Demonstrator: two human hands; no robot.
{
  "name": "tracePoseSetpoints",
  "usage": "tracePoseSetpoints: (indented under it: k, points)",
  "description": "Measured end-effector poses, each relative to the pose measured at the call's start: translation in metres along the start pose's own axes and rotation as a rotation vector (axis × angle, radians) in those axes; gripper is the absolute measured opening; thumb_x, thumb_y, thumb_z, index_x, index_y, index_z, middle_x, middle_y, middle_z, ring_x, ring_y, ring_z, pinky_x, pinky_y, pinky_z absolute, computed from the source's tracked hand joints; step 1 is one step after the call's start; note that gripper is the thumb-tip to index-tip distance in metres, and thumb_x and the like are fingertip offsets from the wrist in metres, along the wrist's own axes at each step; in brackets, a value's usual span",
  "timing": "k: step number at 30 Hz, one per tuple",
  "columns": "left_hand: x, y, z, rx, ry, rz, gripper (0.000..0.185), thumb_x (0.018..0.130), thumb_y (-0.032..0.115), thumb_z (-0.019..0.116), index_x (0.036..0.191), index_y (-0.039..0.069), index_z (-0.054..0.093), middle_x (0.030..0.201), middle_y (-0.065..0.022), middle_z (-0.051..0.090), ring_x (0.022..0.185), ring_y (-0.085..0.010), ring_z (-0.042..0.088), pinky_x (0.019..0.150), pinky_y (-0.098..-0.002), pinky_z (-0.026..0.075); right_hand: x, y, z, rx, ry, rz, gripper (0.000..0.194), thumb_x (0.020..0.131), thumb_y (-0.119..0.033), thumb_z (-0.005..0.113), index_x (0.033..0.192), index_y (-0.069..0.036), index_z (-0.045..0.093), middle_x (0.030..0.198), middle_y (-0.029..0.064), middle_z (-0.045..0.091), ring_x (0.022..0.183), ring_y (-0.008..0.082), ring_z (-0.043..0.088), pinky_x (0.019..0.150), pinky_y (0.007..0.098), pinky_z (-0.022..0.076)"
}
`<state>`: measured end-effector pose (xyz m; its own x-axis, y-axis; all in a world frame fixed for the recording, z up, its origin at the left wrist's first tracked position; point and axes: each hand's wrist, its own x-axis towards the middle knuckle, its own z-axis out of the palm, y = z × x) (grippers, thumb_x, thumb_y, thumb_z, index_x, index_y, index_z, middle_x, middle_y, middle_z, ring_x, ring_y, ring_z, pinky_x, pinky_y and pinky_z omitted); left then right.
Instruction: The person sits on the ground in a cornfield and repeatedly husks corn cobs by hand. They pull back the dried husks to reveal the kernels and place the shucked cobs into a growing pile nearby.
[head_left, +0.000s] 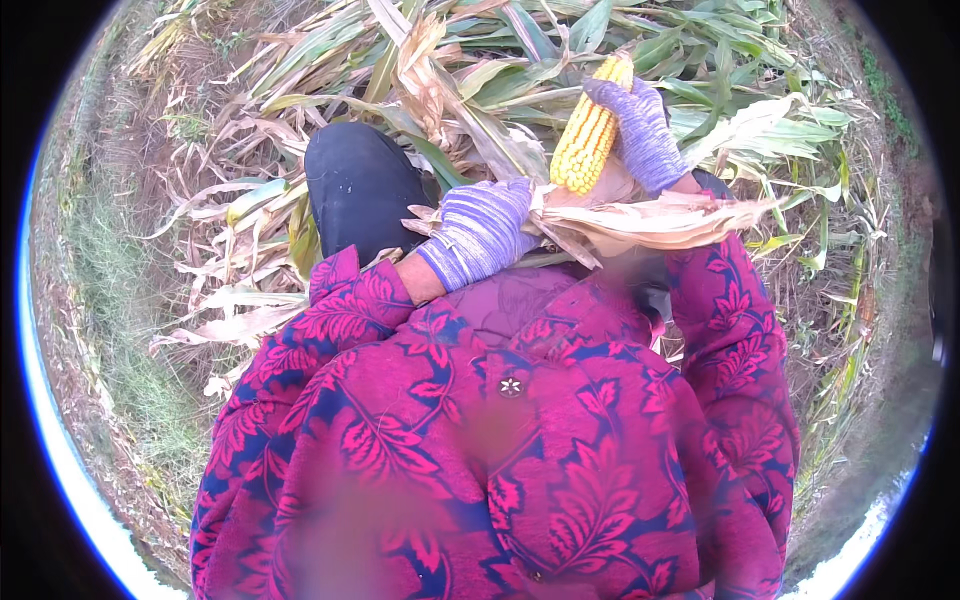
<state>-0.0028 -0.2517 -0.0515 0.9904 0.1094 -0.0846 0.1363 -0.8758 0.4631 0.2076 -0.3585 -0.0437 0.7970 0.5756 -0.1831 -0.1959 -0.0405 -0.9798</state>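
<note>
Wearing a purple-and-white knit glove, my right hand (649, 139) is wrapped around a bare yellow ear of corn (589, 142). The ear slants, its upper end tipped away from me and its lower end close to my lap. My left hand (484, 229), gloved alike, grips the base of a dry, pale corn husk (652, 220). The husk's loose leaves stretch to the right, just below the ear and across my right wrist. Whether ear and husk still join cannot be made out.
Cut corn stalks and leaves (517, 82) lie heaped in front of me. Dry husks (240, 322) are scattered on the ground to the left. My dark-trousered left knee (364, 187) rises beside my left hand. Grass (135, 360) grows farther left.
</note>
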Motion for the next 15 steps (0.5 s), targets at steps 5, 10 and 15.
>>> tracePoseSetpoints:
  k: [5,10,15]
  points:
    - [-0.002,-0.010,0.009,0.010,0.021,-0.033,0.048,0.076,0.041,0.075,0.103,0.004,0.061,0.085,-0.0186,0.068,0.079,-0.0355,0.068,0.069,-0.0453,0.053,0.028,-0.016,-0.132,0.233,0.496,-0.078,0.035,0.079,-0.021,0.079,0.102,-0.002,0.060,0.090,0.0093,0.066,0.075,0.0218,0.066,0.071,0.0357,0.0562]
    - [0.008,-0.008,0.001,-0.001,-0.063,0.011,0.044,0.077,0.034,0.071,0.098,-0.002,0.058,0.079,-0.0208,0.067,0.072,-0.0373,0.068,0.060,-0.0483,0.053,-0.026,-0.102,-0.095,-0.036,0.054,-0.035,0.030,0.087,-0.021,0.071,0.105,-0.001,0.057,0.087,0.0099,0.065,0.081,0.0238,0.069,0.076,0.0375,0.0590]
    - [0.018,-0.014,0.011,0.041,-0.213,-0.030,0.051,0.073,0.041,0.075,0.104,0.003,0.059,0.083,-0.0198,0.068,0.078,-0.0359,0.069,0.065,-0.0492,0.054,-0.005,-0.109,-0.007,-0.446,-0.466,0.006,0.038,0.082,-0.020,0.076,0.108,-0.001,0.057,0.089,0.0065,0.066,0.083,0.0173,0.067,0.077,0.0308,0.0555]
